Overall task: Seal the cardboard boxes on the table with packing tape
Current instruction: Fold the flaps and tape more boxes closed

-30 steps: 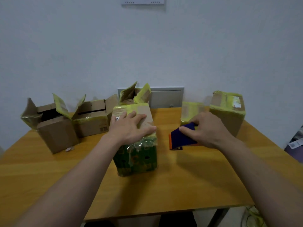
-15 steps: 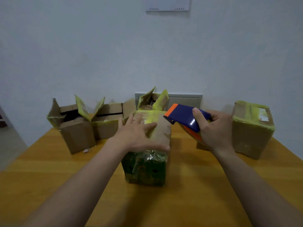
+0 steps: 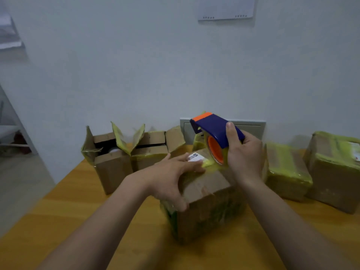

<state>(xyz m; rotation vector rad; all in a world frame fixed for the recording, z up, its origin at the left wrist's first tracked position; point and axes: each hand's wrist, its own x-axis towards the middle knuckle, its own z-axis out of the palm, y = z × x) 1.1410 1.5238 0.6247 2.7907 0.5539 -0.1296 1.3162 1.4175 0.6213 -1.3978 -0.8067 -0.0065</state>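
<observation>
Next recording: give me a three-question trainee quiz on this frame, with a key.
1. True or false: the right hand grips the tape dispenser over the front box.
2. The left hand: A) presses on the front box's top; B) lifts an open box; C) hangs off the table.
3. Fill in: the two open boxes stand on the front box's ____ side.
Key: 1 true; 2 A; 3 left.

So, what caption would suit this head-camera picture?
Left hand presses on a box while the right hand holds a tape dispenser over its top.
</observation>
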